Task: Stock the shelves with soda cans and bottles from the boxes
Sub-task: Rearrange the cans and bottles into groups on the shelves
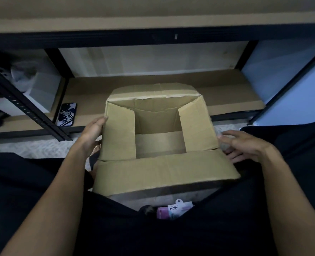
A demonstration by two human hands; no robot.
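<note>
Judging by what can be seen, very little stocking is shown as done. The open brown cardboard box (162, 172) is parked on the pale carpeted floor (32, 146) between the person's dark-trousered legs. It sits right in front of the low black-framed shelf with a brown board (226, 93). What's visible of the inside looks bare (the parts under the side flaps are hidden, so something could be tucked there).

No soda cans or bottles can be made out anywhere, not in the box, on the low shelf, or on the brown upper shelf board (153, 21). Whether this box is emptied out or the goods are elsewhere can't be told.

The two side flaps are lying partly over the opening, and the near and far flaps are turned outward. The cardboard is creased, with old tape along the far flap.

The left hand (93, 133) is laid against the box's left edge, fingers straight, nothing gripped. The right hand (245, 145) is held just beside the right flap, fingers loosely spread and empty; contact with the cardboard can't be confirmed.

A phone in a black-and-white case (67, 114) is lying on the low shelf, off to the left.
</note>
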